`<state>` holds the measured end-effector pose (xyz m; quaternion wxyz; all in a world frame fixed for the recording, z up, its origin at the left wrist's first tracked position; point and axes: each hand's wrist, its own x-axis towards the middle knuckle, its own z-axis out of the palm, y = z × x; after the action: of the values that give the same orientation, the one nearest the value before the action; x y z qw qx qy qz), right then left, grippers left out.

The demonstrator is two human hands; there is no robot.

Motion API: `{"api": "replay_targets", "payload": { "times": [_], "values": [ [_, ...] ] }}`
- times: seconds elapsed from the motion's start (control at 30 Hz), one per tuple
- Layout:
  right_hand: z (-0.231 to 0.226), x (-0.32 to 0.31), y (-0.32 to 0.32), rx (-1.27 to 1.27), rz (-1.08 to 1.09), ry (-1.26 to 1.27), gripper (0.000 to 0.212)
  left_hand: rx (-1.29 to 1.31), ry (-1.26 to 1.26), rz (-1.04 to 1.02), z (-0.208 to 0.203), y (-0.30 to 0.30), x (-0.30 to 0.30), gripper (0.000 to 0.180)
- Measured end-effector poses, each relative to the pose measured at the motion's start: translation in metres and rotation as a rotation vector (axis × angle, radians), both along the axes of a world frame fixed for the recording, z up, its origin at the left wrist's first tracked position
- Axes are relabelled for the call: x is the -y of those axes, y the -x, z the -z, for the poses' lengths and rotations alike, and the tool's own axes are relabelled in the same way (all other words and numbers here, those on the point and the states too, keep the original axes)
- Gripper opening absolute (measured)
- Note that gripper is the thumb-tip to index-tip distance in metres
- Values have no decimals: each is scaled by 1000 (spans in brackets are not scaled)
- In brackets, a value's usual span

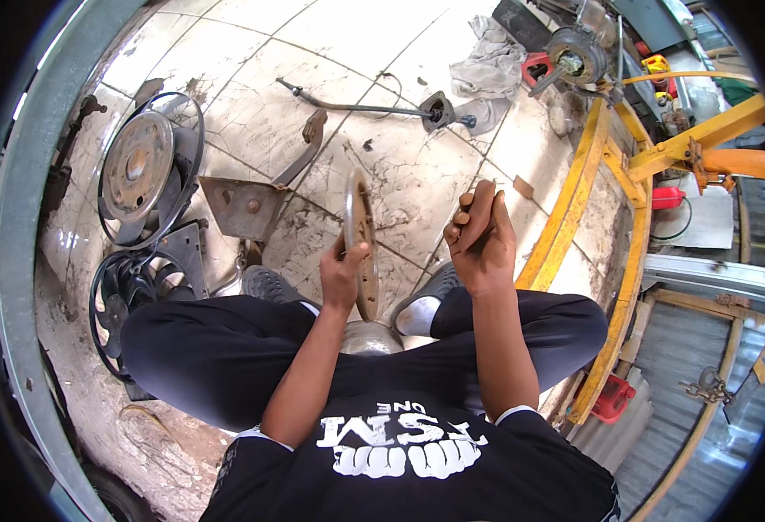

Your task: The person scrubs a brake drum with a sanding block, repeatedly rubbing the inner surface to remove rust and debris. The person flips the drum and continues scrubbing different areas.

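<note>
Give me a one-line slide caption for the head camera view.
Seated person's left hand holds a rusty metal disc on edge while the right hand grips a dark tool.

A cracked, stained tile floor (400, 165) spreads across the scene; at the far left lies a round rusty metal plate (136, 165) set within a black ring; nearer on the left sits a black radiator fan (121, 300) with curved blades; just right of these rests a flat rusty metal bracket (243, 206) with a bent arm reaching away; farther off lies a long thin rod (356, 108) ending in a small round fitting; beyond it is a crumpled grey rag (487, 65); along the right runs a yellow metal frame (574, 217); a small red container (668, 197) sits beside it; another red container (613, 396) lies near its lower end.
</note>
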<state>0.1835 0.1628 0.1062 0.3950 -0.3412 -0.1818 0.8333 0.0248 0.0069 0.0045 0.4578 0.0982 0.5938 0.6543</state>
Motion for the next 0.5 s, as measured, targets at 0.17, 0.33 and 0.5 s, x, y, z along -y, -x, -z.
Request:
{"api": "replay_targets", "payload": {
  "times": [0.17,0.33,0.5],
  "values": [
    [6,4,15,-9,10,-11,32,-147,14,259,-4,-13,0,83],
    [12,6,16,255,67,-49,38,-114,-3,251,-27,-22,-14,95],
    [26,10,8,345,138,-47,35,-114,-40,306,-18,-7,-5,87]
  ]
}}
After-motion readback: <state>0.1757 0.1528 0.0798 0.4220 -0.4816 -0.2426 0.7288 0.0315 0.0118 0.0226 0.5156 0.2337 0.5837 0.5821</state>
